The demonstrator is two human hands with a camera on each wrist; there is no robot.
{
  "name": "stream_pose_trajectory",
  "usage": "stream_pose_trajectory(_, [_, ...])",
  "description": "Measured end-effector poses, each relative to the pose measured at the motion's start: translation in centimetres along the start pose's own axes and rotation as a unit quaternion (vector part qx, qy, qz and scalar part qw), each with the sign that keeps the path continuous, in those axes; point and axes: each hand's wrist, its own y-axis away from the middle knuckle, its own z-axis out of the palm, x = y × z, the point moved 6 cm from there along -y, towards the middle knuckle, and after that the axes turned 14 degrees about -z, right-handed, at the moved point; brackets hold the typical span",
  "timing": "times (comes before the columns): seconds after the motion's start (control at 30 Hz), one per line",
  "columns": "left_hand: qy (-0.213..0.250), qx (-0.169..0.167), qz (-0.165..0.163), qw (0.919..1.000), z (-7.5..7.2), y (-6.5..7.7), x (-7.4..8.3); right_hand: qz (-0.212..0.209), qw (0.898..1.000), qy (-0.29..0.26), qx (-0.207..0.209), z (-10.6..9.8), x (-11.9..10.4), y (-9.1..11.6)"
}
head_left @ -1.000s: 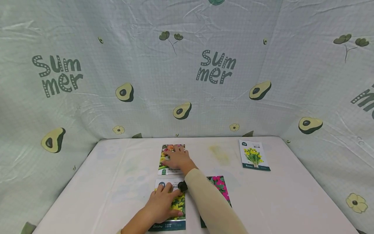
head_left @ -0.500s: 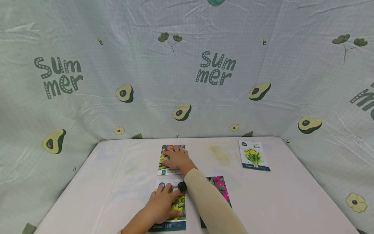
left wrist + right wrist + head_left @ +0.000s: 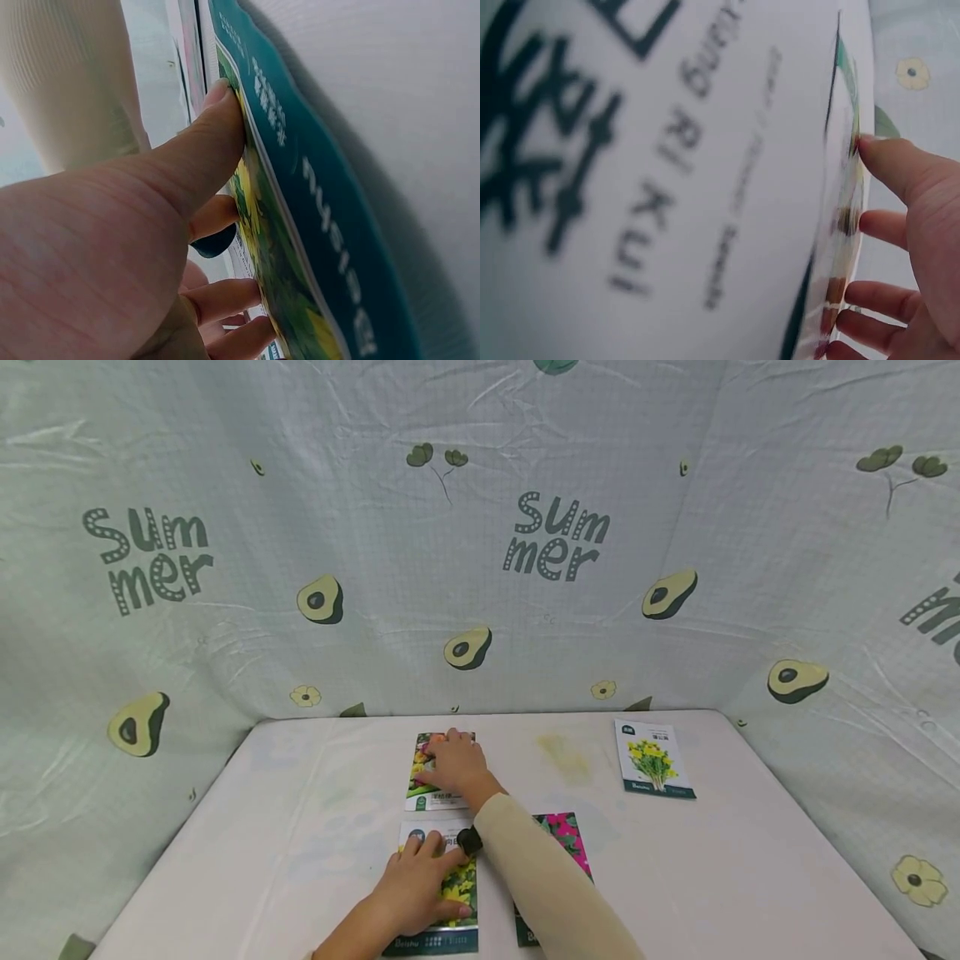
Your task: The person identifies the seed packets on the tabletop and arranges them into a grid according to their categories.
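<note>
Two seed packets lie one behind the other, left of the table's middle. My left hand (image 3: 420, 889) rests on the nearer one, a yellow-flower seed packet (image 3: 435, 942), with fingers spread. In the left wrist view, its thumb and fingertips touch the printed face above the teal band (image 3: 337, 187). Farther back, my right hand (image 3: 459, 768) lies over a mixed-flower seed packet (image 3: 416, 804) and hides much of its face. The right wrist view shows those fingertips on this packet, seen nearly edge-on, beyond the nearer packet's white lettered top (image 3: 705, 187).
A pink-flower seed packet (image 3: 568, 835) lies partly under my right sleeve (image 3: 551, 885). Another packet with yellow flowers (image 3: 652, 764) lies at the table's back right. A patterned cloth (image 3: 555, 635) hangs behind the white table (image 3: 712, 860). A small black device (image 3: 469, 841) sits at my right wrist.
My right fingers have shifted slightly toward the far edge of the mixed-flower seed packet. My left hand and the packets keep their places.
</note>
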Motion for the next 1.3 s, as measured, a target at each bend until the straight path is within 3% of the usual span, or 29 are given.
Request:
stream_pose_trajectory(0.43, [0.001, -0.003, -0.015, 0.9999, -0.4, 0.1, 0.3, 0.007, 0.994, -0.1, 0.052, -1.3, 0.9, 0.9])
stream_pose_trajectory(0.67, [-0.003, -0.005, -0.024, 0.9997, -0.3, 0.2, 0.5, 0.02, 0.986, -0.145, 0.073, -2.1, 2.5, 2.2])
stream_pose_trajectory(0.83, [-0.002, -0.007, -0.032, 0.9995, -0.2, 0.2, 0.2, 0.002, 0.973, -0.203, 0.11, -2.7, 3.3, 3.4])
stream_pose_trajectory(1.0, [0.003, -0.011, -0.036, 0.9993, -0.3, 0.1, 0.2, -0.013, 0.963, -0.224, 0.152, -3.7, 4.6, 4.9])
stream_pose_trajectory(1.3, [0.004, -0.016, -0.031, 0.9994, -0.1, 0.1, 0.1, -0.017, 0.938, -0.249, 0.242, -5.3, 9.4, 8.3])
